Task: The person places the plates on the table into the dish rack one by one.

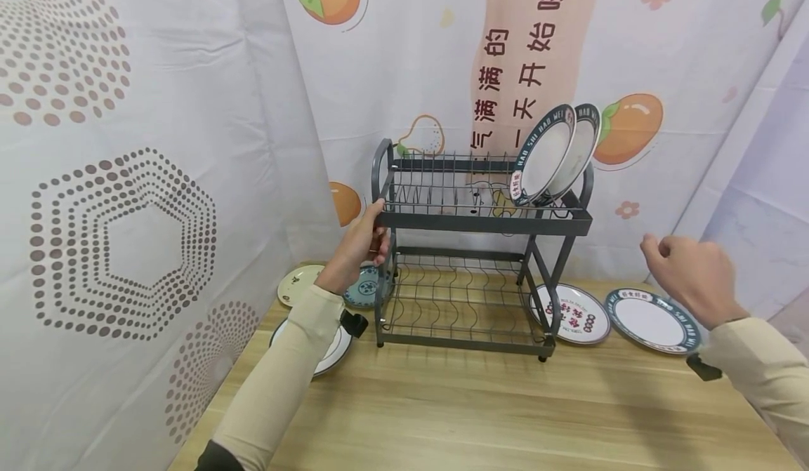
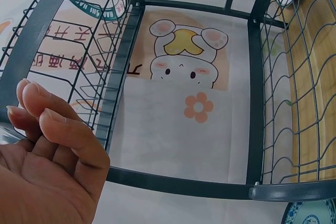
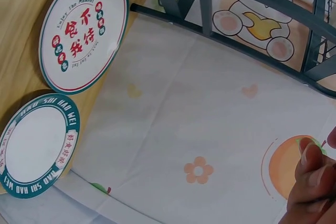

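Observation:
A dark grey two-tier dish rack (image 1: 487, 224) stands on the wooden table. My left hand (image 1: 362, 243) grips its upper left corner, thumb along the frame and fingers curled beneath. In the left wrist view those fingers (image 2: 68, 124) bend close by the upper tier's end bar. Two white plates with green lettered rims stand tilted at the right end of the upper tier, the front plate (image 1: 545, 155) overlapping the rear plate (image 1: 584, 149). To the right of the rack, my right hand (image 1: 692, 274) hangs in the air with loosely curled fingers, holding nothing.
Right of the rack lie a red-lettered plate (image 1: 571, 314) and a green-rimmed plate (image 1: 654, 321). At the left are a yellowish plate (image 1: 297, 283), a blue patterned plate (image 1: 363, 288) and a white dark-rimmed plate (image 1: 335, 353). A printed curtain (image 1: 404, 50) hangs behind.

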### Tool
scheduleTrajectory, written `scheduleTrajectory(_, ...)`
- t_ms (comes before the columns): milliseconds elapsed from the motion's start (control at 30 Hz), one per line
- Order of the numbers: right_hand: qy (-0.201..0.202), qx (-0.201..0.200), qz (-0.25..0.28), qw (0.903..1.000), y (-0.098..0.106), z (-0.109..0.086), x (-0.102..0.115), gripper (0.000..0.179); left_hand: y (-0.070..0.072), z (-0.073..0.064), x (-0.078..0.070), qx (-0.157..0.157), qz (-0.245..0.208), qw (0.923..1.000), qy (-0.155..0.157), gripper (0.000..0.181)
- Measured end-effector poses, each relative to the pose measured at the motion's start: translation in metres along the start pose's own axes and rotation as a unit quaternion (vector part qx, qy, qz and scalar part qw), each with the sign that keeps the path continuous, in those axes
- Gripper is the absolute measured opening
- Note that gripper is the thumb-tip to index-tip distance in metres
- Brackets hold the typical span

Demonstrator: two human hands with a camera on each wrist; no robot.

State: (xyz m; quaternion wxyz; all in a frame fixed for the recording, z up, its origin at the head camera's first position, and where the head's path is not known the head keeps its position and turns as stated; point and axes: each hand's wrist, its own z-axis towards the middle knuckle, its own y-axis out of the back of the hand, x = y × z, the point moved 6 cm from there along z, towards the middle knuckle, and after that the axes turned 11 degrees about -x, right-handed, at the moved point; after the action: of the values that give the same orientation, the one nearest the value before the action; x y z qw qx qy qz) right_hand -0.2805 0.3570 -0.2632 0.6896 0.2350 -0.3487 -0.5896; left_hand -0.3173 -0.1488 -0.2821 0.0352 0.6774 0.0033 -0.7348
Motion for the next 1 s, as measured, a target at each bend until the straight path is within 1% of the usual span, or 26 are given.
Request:
scheduleTrajectory(167, 0.003, 0.011, 0.002, 0.9999, -0.008, -0.006, -0.009, 0.057, 0.0, 0.002, 0.002, -0.002, 0.004, 1.0, 0.0, 0.066)
scheduleTrajectory(267, 0.0, 0.025, -0.002, 0.9997, -0.012, -0.01, -0.016, 0.056, 0.0, 0.004, 0.003, -0.002, 0.004, 1.0, -0.001, 0.066)
scheduleTrajectory(500, -0.015, 0.08, -0.016, 0.9966, -0.025, -0.016, -0.035, 0.056, 0.0, 0.005, 0.004, -0.007, -0.006, 1.0, 0.0, 0.063)
scheduleTrajectory(700, -0.031, 0.111, -0.026, 0.993, -0.033, -0.021, -0.052, 0.056, 0.0, 0.005, 0.004, -0.007, -0.015, 0.9998, -0.006, 0.062)
scheduleTrajectory(1000, -0.04, 0.166, -0.026, 0.9849, -0.042, -0.035, -0.076, 0.06, -0.002, 0.004, 0.004, -0.002, -0.015, 0.9998, -0.011, 0.062)
